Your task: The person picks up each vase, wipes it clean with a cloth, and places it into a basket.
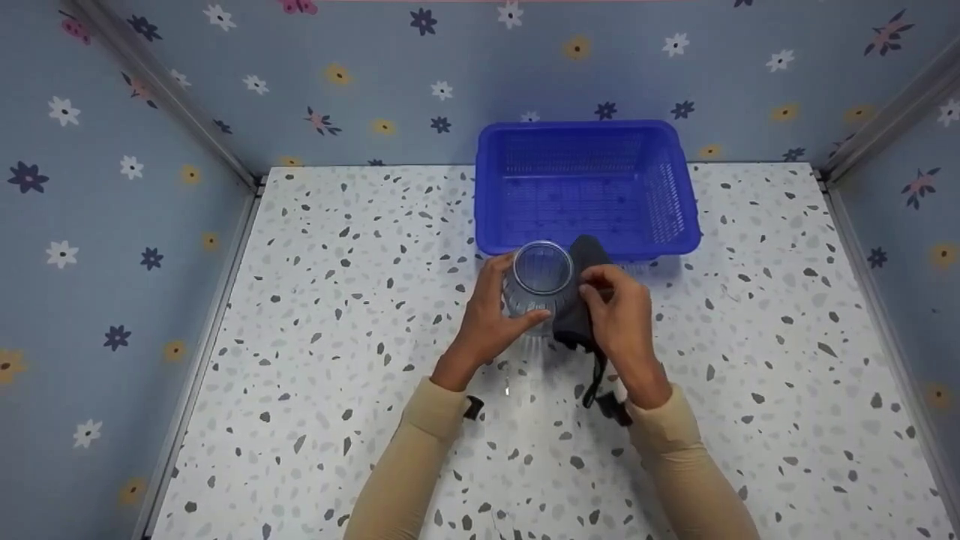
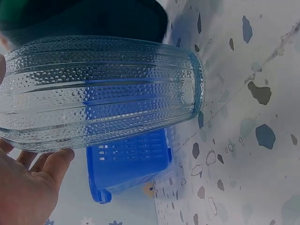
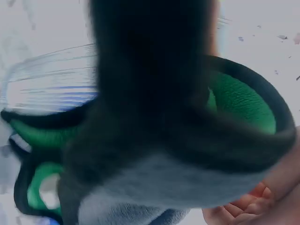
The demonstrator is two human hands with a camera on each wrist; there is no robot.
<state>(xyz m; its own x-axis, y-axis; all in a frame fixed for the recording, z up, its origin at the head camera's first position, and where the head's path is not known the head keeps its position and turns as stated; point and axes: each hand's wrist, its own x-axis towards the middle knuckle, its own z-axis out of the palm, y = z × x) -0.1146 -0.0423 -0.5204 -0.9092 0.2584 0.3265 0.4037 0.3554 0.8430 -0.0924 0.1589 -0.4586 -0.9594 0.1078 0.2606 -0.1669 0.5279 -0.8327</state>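
Note:
A clear ribbed glass vase (image 1: 525, 301) stands on the table, its round mouth facing up in the head view. My left hand (image 1: 489, 324) grips its side, thumb at the front. The left wrist view shows the dimpled texture of the vase (image 2: 117, 93) and its base on the tabletop. Just right of it, my right hand (image 1: 621, 315) pinches a dark grey cloth (image 1: 574, 319) between thumb and fingers. In the right wrist view the folded cloth (image 3: 140, 183) shows green inner faces and black edging; it covers much of that view and partly hides the vase.
Behind the hands is a blue perforated plastic basket (image 1: 486, 191), close to the vase and cloth. A dark strap (image 1: 596, 379) hangs by the right wrist. The speckled white tabletop (image 1: 352, 300) is bounded by flower-patterned walls (image 1: 390, 82) at the back and both sides.

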